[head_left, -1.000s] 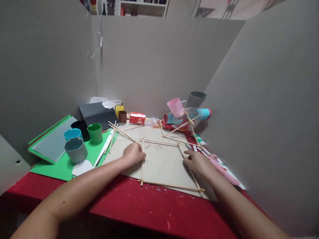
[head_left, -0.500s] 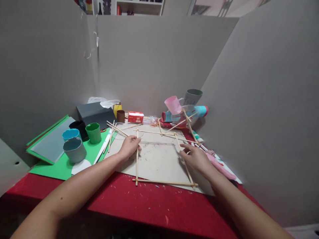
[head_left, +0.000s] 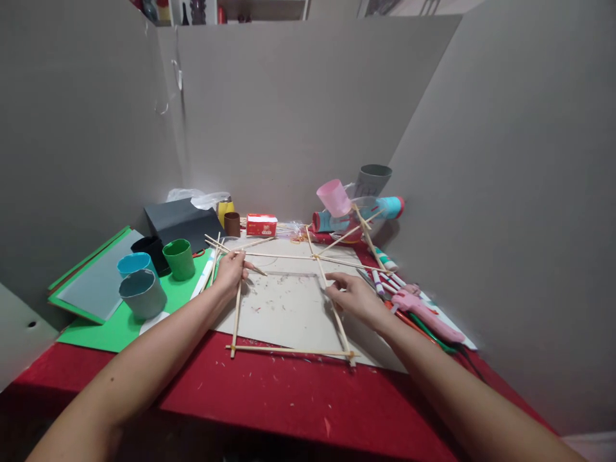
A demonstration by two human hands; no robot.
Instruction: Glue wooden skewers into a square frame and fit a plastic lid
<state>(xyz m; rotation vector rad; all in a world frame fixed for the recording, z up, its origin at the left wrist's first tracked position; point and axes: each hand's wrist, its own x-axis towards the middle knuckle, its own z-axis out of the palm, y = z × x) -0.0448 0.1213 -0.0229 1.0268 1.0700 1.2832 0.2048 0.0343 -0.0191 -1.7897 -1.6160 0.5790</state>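
Observation:
A square frame of thin wooden sticks [head_left: 289,351] lies on a beige cardboard sheet [head_left: 289,314] on the red table. My left hand [head_left: 231,269] pinches the frame's left stick near its far corner. My right hand [head_left: 353,296] rests on the frame's right stick, fingers curled over it. More joined sticks [head_left: 346,239] rise from the far right corner toward the bottles.
Blue, grey, green and black cups [head_left: 144,292] stand on green paper at the left beside a dark box [head_left: 181,218]. A pink glue gun [head_left: 423,314] and markers [head_left: 385,280] lie at the right. Pink cup, bottles and a red box [head_left: 262,224] sit at the back. Grey partition walls surround the table.
Both hands have slid the stick frame to the left and a little farther away across the cardboard; the frame's near edge now sits more to the left.

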